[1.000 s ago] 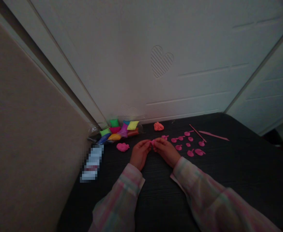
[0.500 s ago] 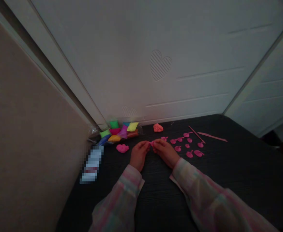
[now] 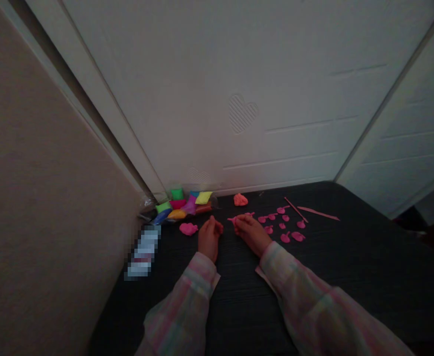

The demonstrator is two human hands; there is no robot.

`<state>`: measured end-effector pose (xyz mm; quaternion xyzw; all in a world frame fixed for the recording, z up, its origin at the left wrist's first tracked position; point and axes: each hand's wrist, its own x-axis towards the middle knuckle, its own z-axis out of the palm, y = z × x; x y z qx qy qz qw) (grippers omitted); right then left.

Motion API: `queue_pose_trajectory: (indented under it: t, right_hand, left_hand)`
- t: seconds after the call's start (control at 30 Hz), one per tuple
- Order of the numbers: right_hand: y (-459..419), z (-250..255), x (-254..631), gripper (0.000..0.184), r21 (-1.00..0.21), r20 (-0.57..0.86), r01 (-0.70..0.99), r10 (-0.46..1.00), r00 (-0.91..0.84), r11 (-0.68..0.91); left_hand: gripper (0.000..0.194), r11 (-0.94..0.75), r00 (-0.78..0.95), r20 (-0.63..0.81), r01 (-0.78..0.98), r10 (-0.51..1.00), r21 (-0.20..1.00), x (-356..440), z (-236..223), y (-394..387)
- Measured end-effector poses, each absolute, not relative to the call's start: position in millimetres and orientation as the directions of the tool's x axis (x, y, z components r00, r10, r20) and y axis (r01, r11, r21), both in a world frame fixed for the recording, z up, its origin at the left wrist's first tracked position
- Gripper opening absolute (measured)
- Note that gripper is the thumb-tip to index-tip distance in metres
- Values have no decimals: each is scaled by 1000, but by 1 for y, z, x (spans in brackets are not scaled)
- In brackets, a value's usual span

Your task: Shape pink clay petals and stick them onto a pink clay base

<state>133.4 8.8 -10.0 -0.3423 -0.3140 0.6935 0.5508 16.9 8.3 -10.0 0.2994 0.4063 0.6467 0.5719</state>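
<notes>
A small pink piece of modelling clay with a thin tail [image 3: 231,219] is pinched between the thumb and fingers of my right hand [image 3: 253,233]. The tail points left out of the fingertips. My left hand [image 3: 210,239] is a short way to the left, its fingers curled together and no clay showing in them. Beside it on the left lies a larger pink clay lump [image 3: 188,229]. Several flattened pink clay pieces, some with tails, lie to the right of my right hand, such as a pink clay disc [image 3: 298,236]. A coral clay lump [image 3: 240,200] sits behind my hands.
Bags of coloured clay [image 3: 177,214] are heaped at the back left of the dark table [image 3: 235,306]. A blurred pale packet [image 3: 143,252] lies in front of them. A thin pink stick [image 3: 296,209] and a flat pink tool [image 3: 318,213] lie right. A white panel [image 3: 187,113] stands behind.
My hands have come apart. The left hand has let go of the pink clay, which stays in my right fingers with its tail showing. The whole view has shifted slightly.
</notes>
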Motion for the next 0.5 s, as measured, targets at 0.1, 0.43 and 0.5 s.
queue_pose_trajectory:
  t: [0.1,0.43,0.5]
  right_hand:
    - [6,-10,135,17,-835,-120,-523,985,-125,-168]
    - [-13,-11,144,19,-871,-114,-470,989,-90,-143]
    - [-16,-11,146,20,-864,-116,-483,989,-89,-145]
  left_hand:
    - [30,-97,-329,-58,-436,943,895,13,-13,6]
    - [19,7,-54,-98,-847,994,532,19,83,-108]
    - [38,196,181,-74,-885,981,422,32,85,-155]
